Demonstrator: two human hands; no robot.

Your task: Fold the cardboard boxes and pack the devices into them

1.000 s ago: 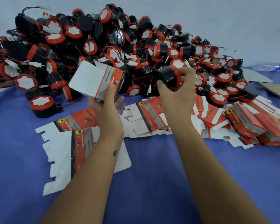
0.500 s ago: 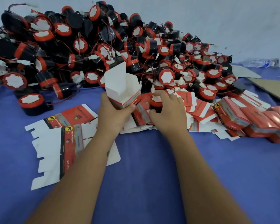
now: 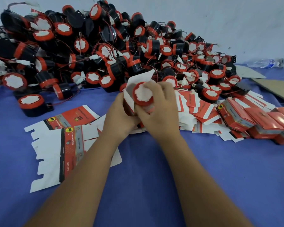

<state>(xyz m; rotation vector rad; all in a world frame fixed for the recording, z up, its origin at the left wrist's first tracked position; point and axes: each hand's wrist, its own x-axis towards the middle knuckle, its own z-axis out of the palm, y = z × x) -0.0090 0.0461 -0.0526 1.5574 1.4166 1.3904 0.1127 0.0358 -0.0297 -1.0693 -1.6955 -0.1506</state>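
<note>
Two bare hands meet in the middle of the frame. Between them are one round black device with a red ring and white face and one white opened cardboard box. A big pile of the same black and red devices fills the upper left, too many to count. Two flat red and white box sheets lie at lower left. A heap of more flat sheets sits right of centre. About four closed red boxes line the right edge. One clear plastic bottle lies at upper right.

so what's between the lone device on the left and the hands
In the head view, flat unfolded red-and-white cardboard boxes on the blue cloth.
</note>
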